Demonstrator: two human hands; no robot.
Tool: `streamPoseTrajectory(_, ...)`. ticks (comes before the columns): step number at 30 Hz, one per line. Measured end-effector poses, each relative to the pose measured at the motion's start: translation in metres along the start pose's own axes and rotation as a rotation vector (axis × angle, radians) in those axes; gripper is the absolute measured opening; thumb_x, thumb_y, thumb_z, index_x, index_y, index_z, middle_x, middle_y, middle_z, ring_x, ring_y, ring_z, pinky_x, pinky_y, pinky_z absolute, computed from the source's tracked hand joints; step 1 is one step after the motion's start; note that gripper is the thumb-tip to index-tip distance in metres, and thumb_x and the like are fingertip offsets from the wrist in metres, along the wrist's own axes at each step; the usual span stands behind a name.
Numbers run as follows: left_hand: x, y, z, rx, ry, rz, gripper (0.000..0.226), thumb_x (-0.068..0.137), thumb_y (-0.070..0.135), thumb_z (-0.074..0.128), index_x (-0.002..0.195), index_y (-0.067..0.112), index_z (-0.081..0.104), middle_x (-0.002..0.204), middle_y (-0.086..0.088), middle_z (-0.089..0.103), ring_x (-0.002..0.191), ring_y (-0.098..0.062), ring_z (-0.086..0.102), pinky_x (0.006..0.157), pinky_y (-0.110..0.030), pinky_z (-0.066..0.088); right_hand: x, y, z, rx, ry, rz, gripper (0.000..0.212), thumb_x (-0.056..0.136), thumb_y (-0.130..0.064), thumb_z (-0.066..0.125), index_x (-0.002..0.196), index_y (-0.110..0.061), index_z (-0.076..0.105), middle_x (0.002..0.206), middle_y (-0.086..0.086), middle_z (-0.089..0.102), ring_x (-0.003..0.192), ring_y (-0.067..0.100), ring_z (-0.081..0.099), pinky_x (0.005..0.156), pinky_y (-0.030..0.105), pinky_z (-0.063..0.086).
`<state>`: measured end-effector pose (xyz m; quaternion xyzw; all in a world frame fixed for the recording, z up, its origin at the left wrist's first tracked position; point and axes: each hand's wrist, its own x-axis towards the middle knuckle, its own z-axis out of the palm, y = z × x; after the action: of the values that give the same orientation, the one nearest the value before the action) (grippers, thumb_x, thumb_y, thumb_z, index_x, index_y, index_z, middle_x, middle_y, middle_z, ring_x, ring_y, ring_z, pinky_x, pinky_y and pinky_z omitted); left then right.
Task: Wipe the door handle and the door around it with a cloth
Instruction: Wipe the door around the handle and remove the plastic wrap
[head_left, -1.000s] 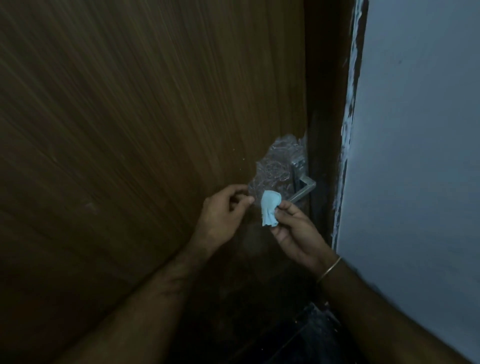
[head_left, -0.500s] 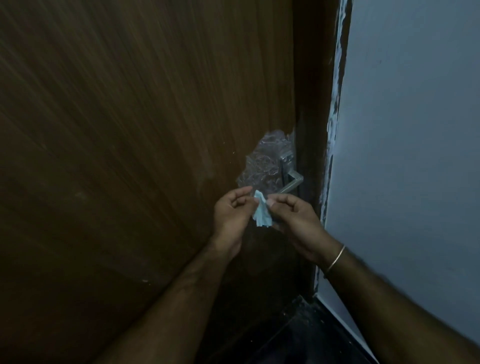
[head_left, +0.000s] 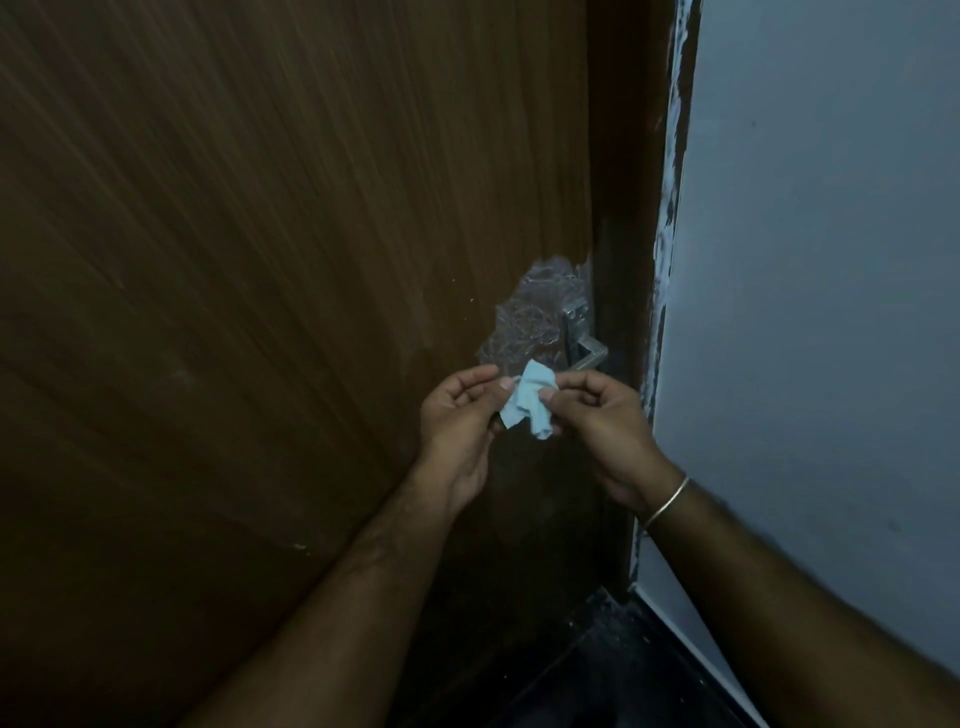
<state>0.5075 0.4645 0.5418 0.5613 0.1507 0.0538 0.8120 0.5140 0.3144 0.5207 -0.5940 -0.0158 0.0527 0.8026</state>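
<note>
A small light-blue cloth (head_left: 530, 402) hangs crumpled between my two hands, just below the door handle. My left hand (head_left: 460, 421) pinches its left edge and my right hand (head_left: 597, 421) pinches its right edge. The metal lever handle (head_left: 584, 353) sticks out near the right edge of the brown wooden door (head_left: 285, 260). Crinkled clear plastic wrap (head_left: 530, 322) covers the door surface to the left of the handle plate. Neither hand touches the handle.
The dark door frame (head_left: 623, 208) runs down right of the handle, with a chipped white edge where it meets the pale grey wall (head_left: 831, 260). Dark floor (head_left: 613, 670) shows at the bottom.
My left hand has come over and taken the cloth's left edge. Both hands have spread the cloth out a little between them. The camera view has shifted slightly.
</note>
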Motion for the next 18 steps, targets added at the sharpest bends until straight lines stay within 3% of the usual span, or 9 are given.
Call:
streamPoseTrajectory(3,-0.002,0.003,-0.003,-0.049,0.014,-0.008,0.023,0.08,-0.001,0.071,0.101,0.008,0.067,0.096,-0.014,0.074,0.089,-0.025,0.073,0.067,-0.029,0.057,0.003,-0.003,-0.008,0.165,0.003,0.084,0.016,0.086,-0.002,0.067,0.102,-0.002,0.065,0.097,0.014,0.069,0.087,0.025,0.064,0.079,0.035,0.053)
streamPoseTrajectory(7,-0.008,0.004,-0.001,0.092,0.004,0.051,0.016,0.086,0.003,0.067,0.099,0.012,0.068,0.093,-0.011,0.074,0.085,-0.021,0.073,0.065,-0.028,0.057,0.006,-0.004,-0.014,0.338,-0.087,0.164,0.018,0.092,0.002,0.056,0.108,-0.006,0.061,0.112,0.019,0.067,0.103,0.031,0.065,0.092,0.044,0.053)
streamPoseTrajectory(10,-0.01,0.006,0.002,0.169,0.02,0.111,0.014,0.09,0.005,0.063,0.096,0.017,0.068,0.091,-0.007,0.072,0.084,-0.019,0.072,0.067,-0.03,0.058,0.004,-0.004,-0.016,0.349,-0.183,0.165,0.02,0.094,0.005,0.049,0.096,-0.01,0.061,0.119,0.019,0.064,0.109,0.033,0.063,0.087,0.041,0.056)
streamPoseTrajectory(15,-0.012,0.013,0.002,0.269,0.042,0.213,0.018,0.094,0.004,0.058,0.094,0.019,0.068,0.098,-0.009,0.065,0.087,-0.02,0.068,0.07,-0.035,0.059,0.002,-0.008,-0.029,0.339,-0.34,0.179,0.029,0.095,0.006,0.042,0.078,-0.012,0.057,0.13,0.021,0.059,0.118,0.036,0.061,0.091,0.046,0.056)
streamPoseTrajectory(18,-0.013,0.016,0.003,0.318,0.084,0.264,0.021,0.094,0.005,0.057,0.091,0.023,0.069,0.098,-0.007,0.066,0.086,-0.021,0.065,0.072,-0.036,0.058,0.002,-0.011,-0.035,0.345,-0.366,0.22,0.025,0.095,-0.006,0.038,0.075,-0.006,0.054,0.13,0.026,0.057,0.117,0.04,0.061,0.083,0.042,0.058)
